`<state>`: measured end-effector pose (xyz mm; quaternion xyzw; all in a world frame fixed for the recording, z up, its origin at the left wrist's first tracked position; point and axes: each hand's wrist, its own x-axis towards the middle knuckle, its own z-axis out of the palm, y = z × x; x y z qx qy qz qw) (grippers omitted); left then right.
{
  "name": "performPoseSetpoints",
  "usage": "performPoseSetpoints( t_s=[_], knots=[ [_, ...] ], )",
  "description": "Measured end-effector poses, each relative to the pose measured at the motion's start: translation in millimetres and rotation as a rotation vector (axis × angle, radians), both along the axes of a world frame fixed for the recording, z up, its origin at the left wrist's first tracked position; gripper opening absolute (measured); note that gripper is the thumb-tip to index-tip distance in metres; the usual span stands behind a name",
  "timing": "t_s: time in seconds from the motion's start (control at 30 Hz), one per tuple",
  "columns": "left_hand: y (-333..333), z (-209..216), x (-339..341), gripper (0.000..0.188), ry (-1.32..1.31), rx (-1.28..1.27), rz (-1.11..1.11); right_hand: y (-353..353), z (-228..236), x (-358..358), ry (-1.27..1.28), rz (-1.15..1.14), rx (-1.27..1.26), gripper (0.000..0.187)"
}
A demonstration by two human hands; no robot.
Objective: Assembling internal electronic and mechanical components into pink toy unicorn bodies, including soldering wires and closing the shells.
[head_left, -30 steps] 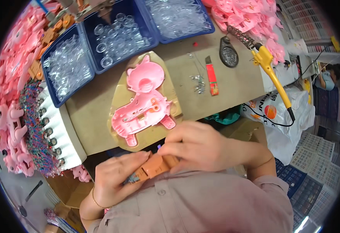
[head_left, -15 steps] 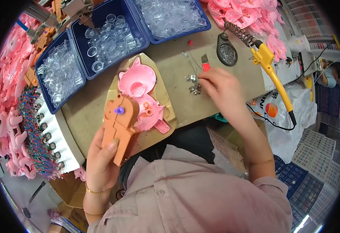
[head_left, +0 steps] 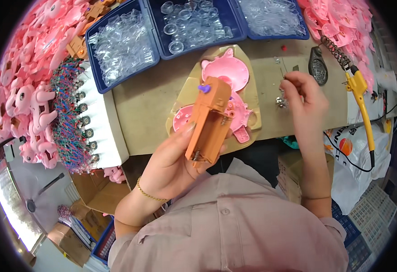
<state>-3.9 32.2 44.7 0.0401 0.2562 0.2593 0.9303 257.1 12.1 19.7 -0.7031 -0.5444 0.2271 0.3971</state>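
Observation:
My left hand (head_left: 167,156) grips an orange-brown battery case (head_left: 211,131), tilted so its open compartment faces up. Metal springs show inside, and a purple knob (head_left: 204,88) sticks out near its top. Behind the case, pink toy shell halves (head_left: 237,75) lie in a tan holder (head_left: 254,93), partly hidden. My right hand (head_left: 306,99) hovers over the table with thumb and fingers pinched; what they hold, if anything, is too small to make out. Close to its fingertips lies a small pile of shiny metal parts (head_left: 280,102).
Blue bins (head_left: 160,55) of clear plastic parts stand at the back. A yellow-handled soldering iron (head_left: 359,93) hangs at right beside a dark teardrop-shaped tray (head_left: 317,68). At left are pink toy bodies (head_left: 28,97) and bundled wires with small round parts (head_left: 71,118).
The view has swung left. My left hand has turned the battery case, bringing its hollow side with the springs into sight. My right hand stays by the metal parts, fingers still pinched.

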Motion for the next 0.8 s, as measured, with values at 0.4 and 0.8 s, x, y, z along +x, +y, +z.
performPoseSetpoints(
  t_s=[0.4,0.8],
  knots=[
    [-11,15,3,0.048,0.044,0.099,0.018,5,46,-76,0.315,0.412,0.085,0.009],
    [-12,22,4,0.048,0.042,0.098,0.025,3,44,-82,-0.154,0.398,0.375,0.018]
  ],
)
